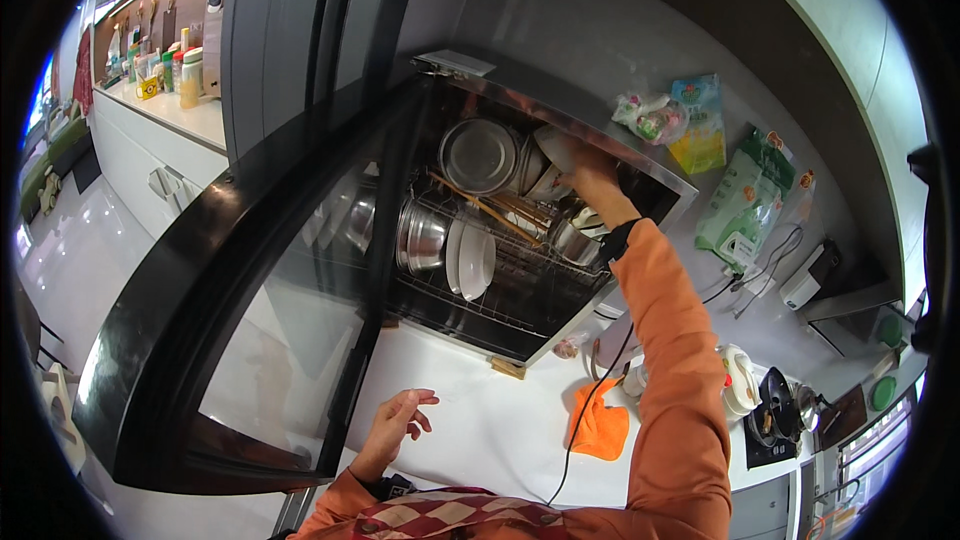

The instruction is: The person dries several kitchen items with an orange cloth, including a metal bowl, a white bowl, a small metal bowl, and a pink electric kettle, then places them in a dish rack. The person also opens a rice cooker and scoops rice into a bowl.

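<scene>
My right hand reaches deep into an open dish cabinet. Its fingers close on the edge of a pale bowl on the upper rack; the fingertips are partly hidden. Just below it are chopsticks and a metal container with utensils. A round metal pan stands to their left. On the lower rack sit stacked steel bowls and white bowls on edge. My left hand hovers over the white counter, holding nothing, fingers apart and slightly bent.
The cabinet's dark glass door swings out at left. An orange cloth lies on the counter near a hanging black cable. Plastic packages lean by the wall at right, with a stove and black pan beyond.
</scene>
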Demonstrator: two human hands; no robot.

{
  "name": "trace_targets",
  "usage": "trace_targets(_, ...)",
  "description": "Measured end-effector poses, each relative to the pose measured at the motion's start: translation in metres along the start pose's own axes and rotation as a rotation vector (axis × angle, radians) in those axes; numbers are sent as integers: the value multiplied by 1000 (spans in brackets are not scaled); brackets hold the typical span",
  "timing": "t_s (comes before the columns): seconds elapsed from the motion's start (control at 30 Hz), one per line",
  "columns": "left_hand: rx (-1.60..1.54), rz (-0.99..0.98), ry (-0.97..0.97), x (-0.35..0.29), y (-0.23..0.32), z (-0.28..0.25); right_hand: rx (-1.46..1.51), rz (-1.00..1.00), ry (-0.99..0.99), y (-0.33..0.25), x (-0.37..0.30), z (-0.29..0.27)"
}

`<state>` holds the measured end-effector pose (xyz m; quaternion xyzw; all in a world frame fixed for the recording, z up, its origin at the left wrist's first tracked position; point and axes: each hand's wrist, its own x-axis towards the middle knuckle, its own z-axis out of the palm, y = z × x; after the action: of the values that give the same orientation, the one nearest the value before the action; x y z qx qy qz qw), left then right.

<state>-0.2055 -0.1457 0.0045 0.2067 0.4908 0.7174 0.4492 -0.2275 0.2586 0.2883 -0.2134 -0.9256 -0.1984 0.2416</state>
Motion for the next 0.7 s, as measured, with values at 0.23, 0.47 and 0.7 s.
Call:
trace_targets(0.23, -3, 3, 19, 3, -3, -2, 253, 128, -70, 33, 12, 17)
trace_targets(0.47, 3, -2, 18, 7, -4, 0, 504, 181, -3, 52, 5, 47)
trace_targets(0.7, 44, -17, 19, 9, -3, 6, 300, 228, -2, 40, -4, 50)
